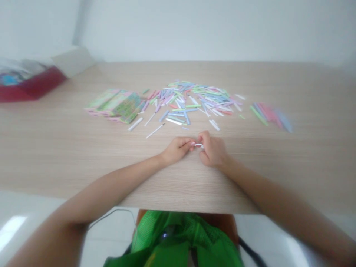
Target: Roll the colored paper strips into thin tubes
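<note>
In the head view, the step in hand seems to be fine work on one slim white piece [198, 145], held between the hands above the table [83, 155]. The left hand [178, 149] pinches one end; the right hand [213, 151], fingers curled, grips the other. The next move likely calls for a steady pinch from both. Beyond lie a pastel pile [186, 110], packets [114, 105] at left and a blurred row [268, 115] at right. A red box [36, 85] sits far left, before a pale wall [194, 33].
</note>
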Motion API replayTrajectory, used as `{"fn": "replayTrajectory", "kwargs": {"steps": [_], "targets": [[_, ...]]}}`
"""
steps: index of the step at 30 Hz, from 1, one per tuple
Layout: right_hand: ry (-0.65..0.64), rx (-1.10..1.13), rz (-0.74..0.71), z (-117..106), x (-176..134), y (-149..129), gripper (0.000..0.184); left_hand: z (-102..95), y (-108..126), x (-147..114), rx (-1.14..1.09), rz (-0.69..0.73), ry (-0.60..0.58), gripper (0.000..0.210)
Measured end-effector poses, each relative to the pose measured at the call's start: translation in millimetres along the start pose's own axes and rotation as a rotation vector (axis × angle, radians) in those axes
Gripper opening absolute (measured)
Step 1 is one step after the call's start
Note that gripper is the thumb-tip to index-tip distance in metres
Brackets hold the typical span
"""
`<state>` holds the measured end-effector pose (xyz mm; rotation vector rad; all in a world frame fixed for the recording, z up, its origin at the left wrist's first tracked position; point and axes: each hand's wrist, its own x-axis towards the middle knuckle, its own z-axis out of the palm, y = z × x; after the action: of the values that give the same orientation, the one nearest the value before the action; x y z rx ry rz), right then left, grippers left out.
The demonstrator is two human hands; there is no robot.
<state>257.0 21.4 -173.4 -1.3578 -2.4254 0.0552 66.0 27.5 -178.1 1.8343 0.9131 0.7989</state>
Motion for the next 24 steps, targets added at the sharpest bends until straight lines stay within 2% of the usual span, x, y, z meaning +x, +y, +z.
{"fn": "replayTrajectory", "kwargs": {"steps": [7, 10, 13, 17, 19, 22, 24], "targets": [[-0.059, -0.112, -0.011, -3.1, 0.0, -5.2, 0.045, 5.5, 0.4, -0.7, 0.079, 0.066, 0.042, 0.036], [-0.057, -0.129, -0.016, -3.2, 0.4, -10.6, 0.046, 10.0, 1.2, -3.7, 0.005, 0.054, 0.079, 0.033], [-0.025, -0.089, 0.009, -4.0, 0.5, -15.6, 0.048, 13.7, 2.8, -7.5, -0.138, -0.011, 0.169, 0.029], [0.000, 0.034, 0.039, -8.7, 0.4, -22.1, 0.052, 16.2, 5.5, -9.6, -0.291, -0.057, 0.343, 0.038], [-0.007, 0.091, 0.031, -12.1, -0.2, -26.2, 0.054, 16.3, 6.8, -9.0, -0.351, -0.060, 0.381, 0.043], [-0.016, 0.198, 0.017, -16.5, -3.1, -32.8, 0.054, 14.7, 9.4, -9.0, -0.406, -0.058, 0.312, 0.047], [0.006, 0.322, 0.012, -17.5, -6.1, -35.8, 0.052, 12.6, 12.1, -10.9, -0.399, -0.008, 0.245, 0.047]]}}
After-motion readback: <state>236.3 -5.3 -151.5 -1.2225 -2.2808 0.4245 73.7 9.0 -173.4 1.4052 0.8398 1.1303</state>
